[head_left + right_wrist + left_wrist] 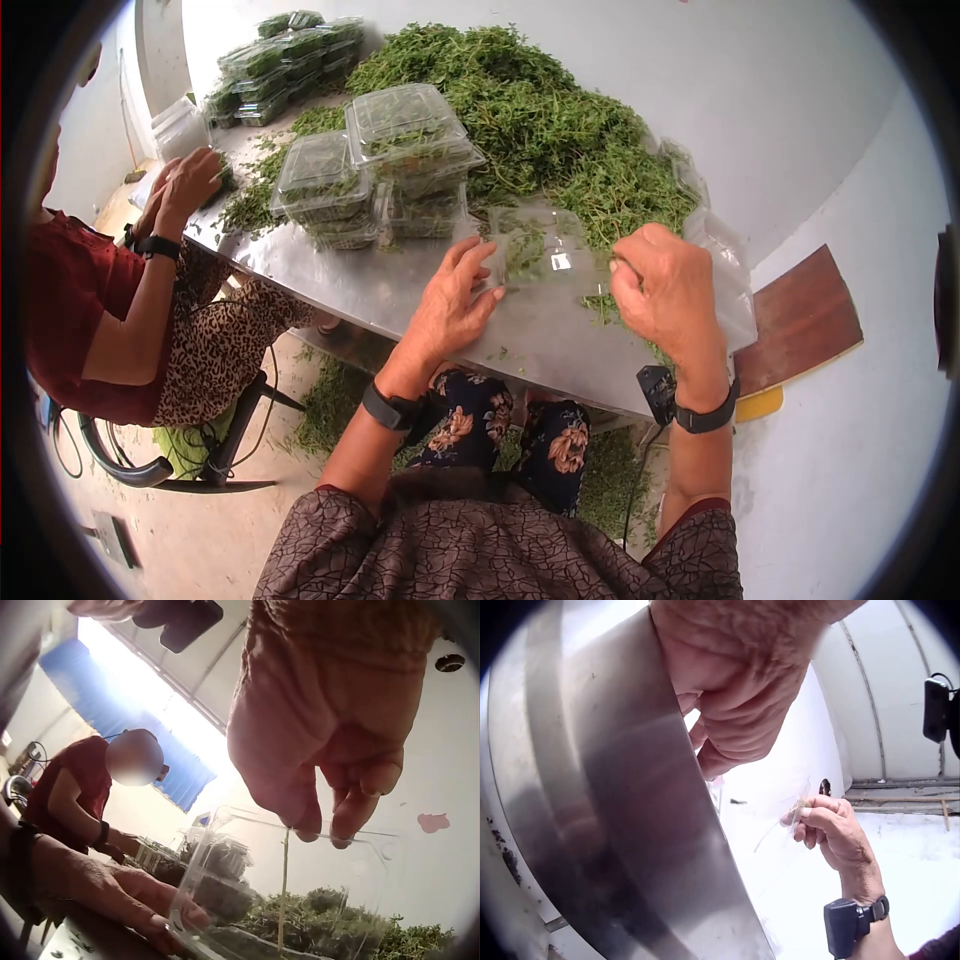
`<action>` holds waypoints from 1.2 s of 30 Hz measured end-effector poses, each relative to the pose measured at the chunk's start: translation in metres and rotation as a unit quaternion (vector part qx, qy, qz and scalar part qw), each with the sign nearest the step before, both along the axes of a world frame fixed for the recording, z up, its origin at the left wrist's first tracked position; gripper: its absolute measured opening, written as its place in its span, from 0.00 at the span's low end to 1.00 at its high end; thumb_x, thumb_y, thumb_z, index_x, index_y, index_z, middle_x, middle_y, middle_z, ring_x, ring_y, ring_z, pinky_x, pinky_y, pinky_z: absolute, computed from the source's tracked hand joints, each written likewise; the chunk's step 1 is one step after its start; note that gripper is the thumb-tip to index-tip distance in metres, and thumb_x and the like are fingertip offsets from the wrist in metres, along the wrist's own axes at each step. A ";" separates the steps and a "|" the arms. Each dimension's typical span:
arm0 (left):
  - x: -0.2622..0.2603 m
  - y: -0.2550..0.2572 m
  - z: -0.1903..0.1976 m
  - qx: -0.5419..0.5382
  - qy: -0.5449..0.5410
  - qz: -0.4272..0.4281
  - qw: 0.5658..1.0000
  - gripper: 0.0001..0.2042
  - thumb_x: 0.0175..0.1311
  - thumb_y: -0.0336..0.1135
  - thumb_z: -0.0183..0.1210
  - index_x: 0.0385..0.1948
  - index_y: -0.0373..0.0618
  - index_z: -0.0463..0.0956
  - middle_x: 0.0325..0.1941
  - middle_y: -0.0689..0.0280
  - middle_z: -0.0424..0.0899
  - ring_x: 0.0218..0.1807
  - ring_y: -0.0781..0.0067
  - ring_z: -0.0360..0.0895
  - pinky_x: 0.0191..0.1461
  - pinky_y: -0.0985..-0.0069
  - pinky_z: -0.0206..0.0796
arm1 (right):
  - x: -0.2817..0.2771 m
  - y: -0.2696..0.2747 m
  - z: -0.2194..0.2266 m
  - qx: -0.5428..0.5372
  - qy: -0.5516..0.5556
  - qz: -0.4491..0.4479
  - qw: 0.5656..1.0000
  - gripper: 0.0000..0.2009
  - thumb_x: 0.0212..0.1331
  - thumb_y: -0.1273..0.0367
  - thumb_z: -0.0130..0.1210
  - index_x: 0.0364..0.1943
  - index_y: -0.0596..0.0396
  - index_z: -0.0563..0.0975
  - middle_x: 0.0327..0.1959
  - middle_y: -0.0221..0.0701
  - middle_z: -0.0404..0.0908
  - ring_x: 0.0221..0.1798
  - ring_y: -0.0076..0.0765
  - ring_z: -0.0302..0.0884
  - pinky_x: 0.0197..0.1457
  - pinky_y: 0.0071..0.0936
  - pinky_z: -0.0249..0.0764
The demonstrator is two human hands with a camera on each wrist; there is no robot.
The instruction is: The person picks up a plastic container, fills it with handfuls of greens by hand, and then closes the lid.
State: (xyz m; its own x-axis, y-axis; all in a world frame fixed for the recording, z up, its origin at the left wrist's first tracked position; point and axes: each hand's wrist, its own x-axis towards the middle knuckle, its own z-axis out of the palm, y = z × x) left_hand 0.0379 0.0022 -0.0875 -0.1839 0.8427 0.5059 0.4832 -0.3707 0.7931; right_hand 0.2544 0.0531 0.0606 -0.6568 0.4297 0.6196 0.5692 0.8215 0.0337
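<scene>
A clear plastic clamshell box [520, 268] with a small white label lies at the table's front, a few green sprigs showing through it. My left hand [455, 300] is at the box's left side, fingers loosely bent and thumb apart, fingertips right at its edge. My right hand [668, 290] is raised at the box's right side, thumb and fingers pinched together. In the right wrist view, a thin pale-green stem [284, 892] hangs from those fingertips, and the box's rim overlaps them. Behind the box rises a large heap of leafy greens [520, 100].
Filled clear boxes [408, 130] are stacked at centre left, with more stacks [265, 75] at the back. Empty-looking plastic boxes [722, 270] and a brown board [805, 320] are at the right. Another person [110, 300] in red sits at the left, handling greens on the metal table [300, 262].
</scene>
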 end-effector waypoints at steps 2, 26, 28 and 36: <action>0.003 -0.003 -0.002 0.007 -0.007 0.000 1.000 0.26 0.60 0.31 0.60 0.62 0.43 0.65 0.66 0.50 0.64 0.51 0.56 0.79 0.55 0.67 0.74 | -0.001 -0.010 -0.004 -0.015 -0.014 -0.007 1.000 0.04 0.46 0.74 0.57 0.21 0.58 0.75 0.21 0.38 0.74 0.25 0.48 0.75 0.27 0.39 0.70; 0.054 -0.014 -0.018 0.030 0.263 0.130 0.955 0.48 0.61 0.37 0.61 0.72 0.41 0.30 0.69 0.46 0.56 0.66 0.55 0.66 0.69 0.58 0.58 | -0.076 -0.042 -0.039 -0.430 0.170 0.155 0.873 0.07 0.57 0.75 0.58 0.37 0.63 0.75 0.29 0.34 0.80 0.32 0.22 0.77 0.34 0.25 0.76; 0.062 -0.018 -0.008 0.072 -0.140 0.067 0.985 0.41 0.66 0.33 0.56 0.72 0.43 0.32 0.68 0.47 0.57 0.57 0.58 0.73 0.62 0.63 0.66 | -0.067 -0.039 -0.037 -0.381 0.210 0.107 0.894 0.08 0.57 0.75 0.59 0.39 0.63 0.75 0.30 0.35 0.81 0.32 0.22 0.78 0.33 0.23 0.75; 0.055 -0.025 -0.002 0.032 -0.301 0.029 0.953 0.34 0.68 0.31 0.53 0.72 0.45 0.42 0.65 0.48 0.63 0.45 0.67 0.80 0.41 0.76 0.75 | -0.011 -0.006 -0.061 -0.196 0.175 -0.146 0.954 0.15 0.55 0.66 0.61 0.45 0.58 0.76 0.29 0.41 0.81 0.28 0.44 0.81 0.34 0.36 0.74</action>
State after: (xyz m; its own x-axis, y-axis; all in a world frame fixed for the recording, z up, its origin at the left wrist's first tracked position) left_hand 0.0931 -0.0229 -0.0900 -0.5031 0.7927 0.3444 -0.0308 -0.4147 0.9095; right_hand 0.2436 0.0473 0.0000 -0.2557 0.8066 0.5328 0.6959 0.5362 -0.4777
